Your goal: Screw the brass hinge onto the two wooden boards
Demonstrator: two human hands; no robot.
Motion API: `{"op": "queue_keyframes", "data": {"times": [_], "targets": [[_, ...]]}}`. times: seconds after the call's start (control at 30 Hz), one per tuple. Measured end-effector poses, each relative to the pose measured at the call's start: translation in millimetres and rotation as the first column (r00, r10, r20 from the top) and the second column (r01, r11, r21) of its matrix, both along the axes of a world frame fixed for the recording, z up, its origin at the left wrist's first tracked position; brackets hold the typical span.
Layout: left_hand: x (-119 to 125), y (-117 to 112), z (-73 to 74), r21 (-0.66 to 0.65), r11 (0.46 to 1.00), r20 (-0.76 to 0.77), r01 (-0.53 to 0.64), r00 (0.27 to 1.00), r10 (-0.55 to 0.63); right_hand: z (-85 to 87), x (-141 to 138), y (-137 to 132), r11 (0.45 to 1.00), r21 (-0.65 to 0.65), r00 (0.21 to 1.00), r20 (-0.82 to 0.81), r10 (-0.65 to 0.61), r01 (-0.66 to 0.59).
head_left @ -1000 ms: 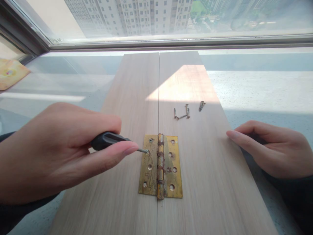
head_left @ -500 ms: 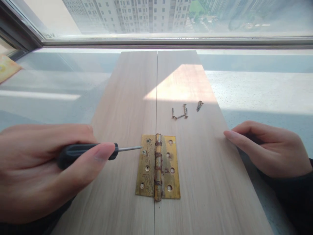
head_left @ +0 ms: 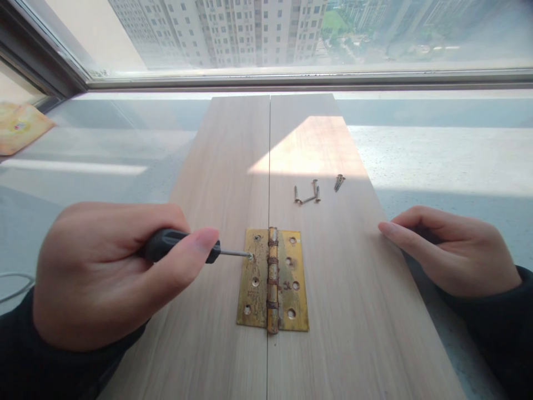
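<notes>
A screwdriver [head_left: 164,244] with a dark handle is gripped in my left hand [head_left: 112,272], thumb along its side. Its metal tip meets the second screw from the top in the left leaf of a worn brass hinge [head_left: 272,280]. That hinge lies flat across the seam between two pale wooden boards. Screw heads show in the upper holes of the left leaf; the right leaf's holes hold no screws. At the edge of the right wooden board [head_left: 345,266], my right hand [head_left: 453,250] is closed, thumb on top and the other fingers curled by the side, partly hidden.
Several loose screws [head_left: 308,199] lie on the right board beyond the hinge, with a small cluster of screws [head_left: 339,183] farther right. Behind the boards runs a window frame [head_left: 291,82]. A yellowish patterned item [head_left: 25,128] is at the far left, and a pale cable [head_left: 14,286] lies nearer.
My left hand has moved right with the screwdriver, bringing its tip from the hinge's left edge onto the second screw. My right hand stays at the board's edge. The view has shifted slightly.
</notes>
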State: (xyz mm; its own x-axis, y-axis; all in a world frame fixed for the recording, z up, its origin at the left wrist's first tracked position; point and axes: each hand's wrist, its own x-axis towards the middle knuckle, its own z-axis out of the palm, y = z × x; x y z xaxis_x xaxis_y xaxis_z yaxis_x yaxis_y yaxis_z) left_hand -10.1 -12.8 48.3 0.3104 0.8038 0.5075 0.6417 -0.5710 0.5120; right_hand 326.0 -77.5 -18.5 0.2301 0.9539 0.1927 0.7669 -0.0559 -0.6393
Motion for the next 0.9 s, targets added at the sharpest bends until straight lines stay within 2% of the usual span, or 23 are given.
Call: {"op": "queue_keyframes", "data": {"times": [0.07, 0.1, 0.27, 0.5, 0.6, 0.73, 0.9], "targets": [[2.4, -0.2, 1.7, 0.028, 0.995, -0.182, 0.095, 0.979, -0.089, -0.5, 0.8, 0.2, 1.000, -0.005, 1.000, -0.001, 0.000, 0.000], [2.6, -0.3, 1.4, 0.049, 0.992, -0.224, 0.113, 0.970, -0.099, -0.6, 1.0, 0.3, 1.000, -0.008, 1.000, -0.005, -0.001, 0.001], [-1.7, -3.3, -4.3, 0.080, 0.996, -0.265, 0.026, 0.964, -0.004, 0.2, -0.3, 0.5, 1.000, -0.006, 1.000, -0.009, -0.004, 0.004], [13.0, -8.1, -2.4, 0.098, 0.995, -0.216, 0.020, 0.976, 0.002, -0.4, 0.1, 0.6, 1.000, -0.001, 1.000, 0.004, 0.006, -0.006], [15.8, -4.4, -0.5, 0.067, 0.989, -0.203, 0.128, 0.973, -0.112, -0.5, 0.5, 0.7, 1.000, 0.001, 1.000, 0.009, 0.008, -0.008], [10.6, 5.8, 5.5, 0.041, 0.945, -0.269, 0.325, 0.914, -0.303, 0.2, 0.0, 0.7, 1.000, 0.001, 1.000, 0.002, 0.006, -0.006], [-0.6, 8.9, 4.4, 0.001, 0.917, -0.229, 0.399, 0.892, -0.389, -0.5, -1.4, 0.4, 1.000, -0.023, 1.000, -0.010, -0.018, 0.017]]}}
